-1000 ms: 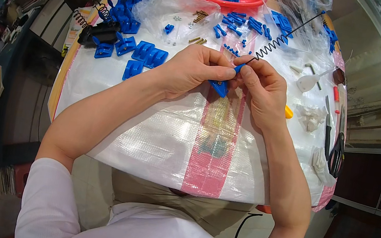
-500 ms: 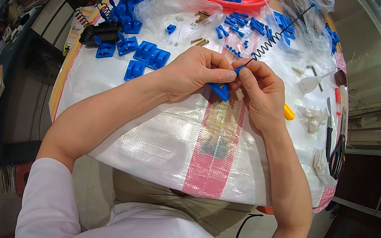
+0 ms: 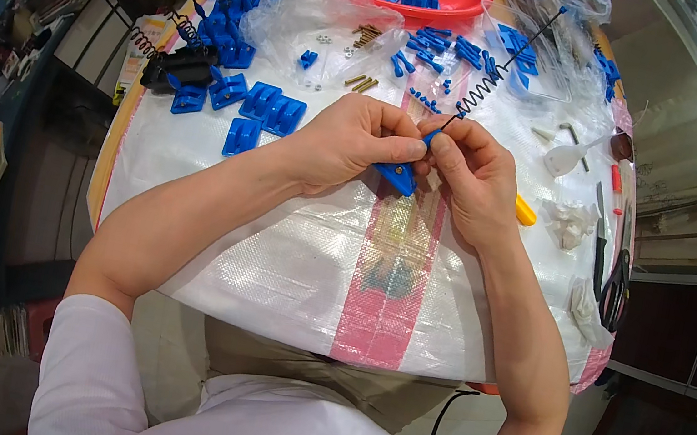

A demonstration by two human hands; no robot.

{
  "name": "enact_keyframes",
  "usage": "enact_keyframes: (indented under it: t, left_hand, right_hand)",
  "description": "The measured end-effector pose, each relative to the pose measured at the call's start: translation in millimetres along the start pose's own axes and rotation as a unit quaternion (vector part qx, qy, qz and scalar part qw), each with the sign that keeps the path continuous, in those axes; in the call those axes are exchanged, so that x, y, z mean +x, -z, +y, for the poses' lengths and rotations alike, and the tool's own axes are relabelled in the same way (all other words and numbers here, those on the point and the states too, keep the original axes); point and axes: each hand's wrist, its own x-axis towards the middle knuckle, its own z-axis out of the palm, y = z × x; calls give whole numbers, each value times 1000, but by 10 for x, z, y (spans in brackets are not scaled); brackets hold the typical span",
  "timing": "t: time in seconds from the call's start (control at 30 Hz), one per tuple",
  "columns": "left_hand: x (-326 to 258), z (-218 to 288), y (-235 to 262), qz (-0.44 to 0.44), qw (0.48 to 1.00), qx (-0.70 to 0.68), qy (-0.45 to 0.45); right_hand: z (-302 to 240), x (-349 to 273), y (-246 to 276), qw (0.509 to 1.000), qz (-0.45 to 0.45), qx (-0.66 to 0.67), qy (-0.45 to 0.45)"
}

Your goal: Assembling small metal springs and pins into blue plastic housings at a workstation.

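Both of my hands meet over the middle of the table. My left hand (image 3: 362, 148) is closed round a blue plastic base piece (image 3: 398, 178), whose pointed end with a brass-coloured screw shows below the fingers. My right hand (image 3: 469, 171) pinches the blue lower end of a thin black rod with a coiled spring (image 3: 481, 93). The rod leans up to the right and ends in a small blue tip. Where the rod meets the base, my fingertips hide the joint. Just beyond the hands lie small blue pegs (image 3: 424, 101) and brass screws (image 3: 365, 86).
Blue bases (image 3: 274, 109) lie at left, beside a black block (image 3: 178, 69) and standing spring rods. A red tray (image 3: 393, 4) with blue parts is at the back. Clear plastic bags, a white glue bottle (image 3: 564, 159), a yellow handle (image 3: 525, 212) and scissors (image 3: 617, 290) lie about.
The view has shifted slightly. Both hands keep their hold on the blue base and the spring rod, with only a small shift of the fingers.
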Motion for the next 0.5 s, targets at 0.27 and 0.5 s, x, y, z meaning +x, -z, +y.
enact_keyframes:
  t: [0.27, 0.5]
  left_hand:
    - [9, -24, 12, -1, 1000, -2, -5]
    - [3, -16, 19, -2, 1000, -7, 10]
  right_hand:
    - [0, 14, -5, 1000, -3, -6, 11]
    - [-3, 16, 11, 1000, -7, -21, 2]
